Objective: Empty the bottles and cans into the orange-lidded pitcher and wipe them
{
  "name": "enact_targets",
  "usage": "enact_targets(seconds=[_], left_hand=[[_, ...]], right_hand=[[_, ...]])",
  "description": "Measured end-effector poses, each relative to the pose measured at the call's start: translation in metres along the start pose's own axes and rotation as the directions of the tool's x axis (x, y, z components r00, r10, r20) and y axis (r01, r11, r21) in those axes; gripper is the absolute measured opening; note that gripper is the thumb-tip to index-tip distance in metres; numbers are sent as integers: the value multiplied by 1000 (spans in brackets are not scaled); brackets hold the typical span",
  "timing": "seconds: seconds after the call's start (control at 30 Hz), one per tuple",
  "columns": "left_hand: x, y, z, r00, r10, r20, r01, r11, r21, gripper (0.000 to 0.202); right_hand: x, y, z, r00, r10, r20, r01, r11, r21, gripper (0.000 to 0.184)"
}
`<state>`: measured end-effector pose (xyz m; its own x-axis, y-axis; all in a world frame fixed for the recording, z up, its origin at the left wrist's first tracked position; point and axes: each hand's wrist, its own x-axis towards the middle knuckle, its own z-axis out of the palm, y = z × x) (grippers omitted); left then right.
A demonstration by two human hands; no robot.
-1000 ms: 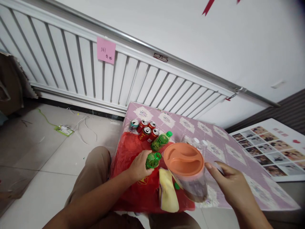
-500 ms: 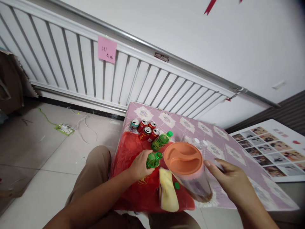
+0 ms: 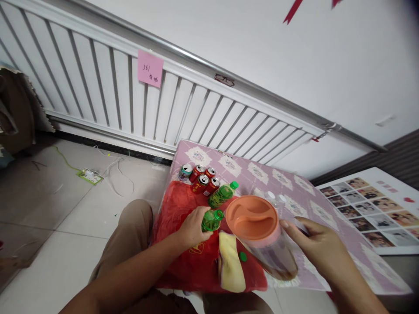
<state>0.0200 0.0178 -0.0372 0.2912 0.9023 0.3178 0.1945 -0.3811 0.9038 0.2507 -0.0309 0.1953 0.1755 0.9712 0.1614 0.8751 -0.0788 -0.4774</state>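
Pitcher (image 3: 276, 258) is leaning over the tabletop (image 3: 322, 211) by its near edge, orange lid (image 3: 252, 218) toward the open green bottle (image 3: 211, 222). Right hand (image 3: 317, 246) is taking it by the side handle, fingers curling around, thumb on top. Left hand (image 3: 193, 229) is clamping its fingers around the bottle's side, just below the neck.

Handling: pitcher is looking like stiff clear plastic, bulky, probably moderate weight, likely slick on the wall if wet. Handle is offering the best hold; lid is a poor one, could pop off. Brownish band is showing at the base, but it's blurred, can't tell if it's liquid. Bottle is looking light and thin-walled, so likely squeezable; gentle grip around the body is making sense.

Around: red sheet (image 3: 176, 277) is covering the tabletop's near-left corner. Yellow cloth (image 3: 231, 264) is lying on it at the near edge, green cap (image 3: 242, 256) just beside, toward the pitcher; both are crowding the gap between the hands. Capped green bottle (image 3: 220, 197) is sitting right behind the open one, blocking the far side. Red cans (image 3: 200, 186) and a teal can (image 3: 184, 174) are clustering toward the far-left corner, out of the way.
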Motion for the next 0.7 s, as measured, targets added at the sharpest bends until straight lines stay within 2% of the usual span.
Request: enact_targets(seconds=[0.43,0.7], left_hand=[[0,-1,1,1000,3,6,-3,1000,-6,76],[0,-1,1,1000,-4,18,4,1000,0,76]], right_hand=[[3,-1,-2,999,-11,32,13,999,-44,46],[3,-16,-3,998,-6,57,9,999,-50,47]])
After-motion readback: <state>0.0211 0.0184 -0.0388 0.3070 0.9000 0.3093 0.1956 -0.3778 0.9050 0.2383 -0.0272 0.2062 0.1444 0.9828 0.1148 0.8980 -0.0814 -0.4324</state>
